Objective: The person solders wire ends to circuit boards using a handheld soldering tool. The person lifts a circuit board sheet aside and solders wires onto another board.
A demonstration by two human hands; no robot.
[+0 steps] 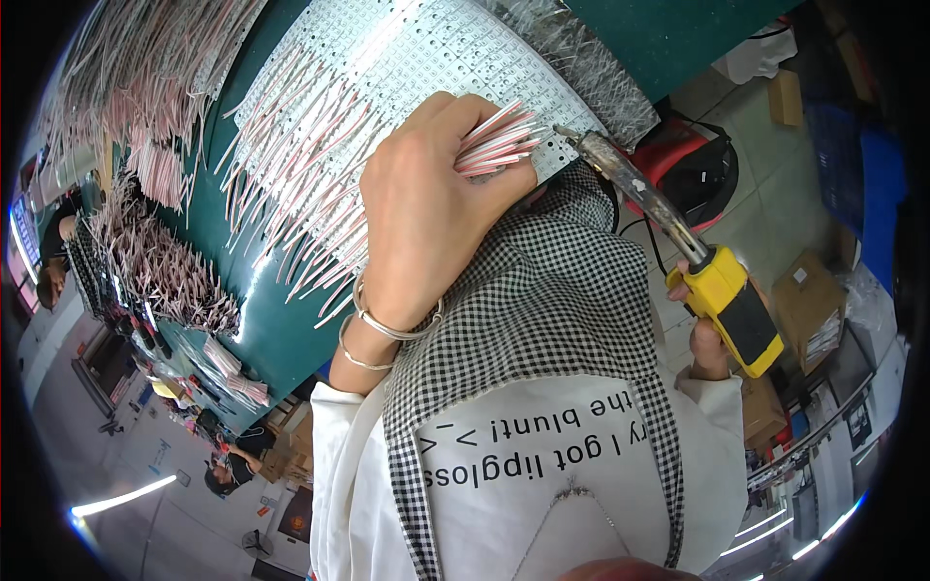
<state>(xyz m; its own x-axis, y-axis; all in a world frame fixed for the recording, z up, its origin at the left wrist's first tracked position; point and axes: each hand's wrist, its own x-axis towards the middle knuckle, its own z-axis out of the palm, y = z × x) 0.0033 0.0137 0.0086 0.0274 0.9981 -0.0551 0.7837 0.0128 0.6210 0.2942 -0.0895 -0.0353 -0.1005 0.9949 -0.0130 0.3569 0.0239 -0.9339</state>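
My left hand (417, 189), with bracelets at the wrist, is closed round a bunch of thin red-and-white wires (499, 143). It rests over a white circuit board panel (523, 63) dotted with small holes and pads. Many more such wires (291, 169) fan out across the panel's left part. On the right, my right hand (709, 347) grips the yellow-and-black handle of a soldering gun (731, 305). The gun's long, stained metal barrel slants up and left, its thin tip at the panel's near right corner, close to the wire ends. Whether the tip touches is unclear.
A green table (668, 34) lies under the panel. Heaps of wired strips (160, 73) and a pile of short wires (165, 261) lie to the left. A red-and-black device (697, 174) stands beyond the barrel. Cardboard boxes (809, 295) sit at right; another person (231, 472) appears lower left.
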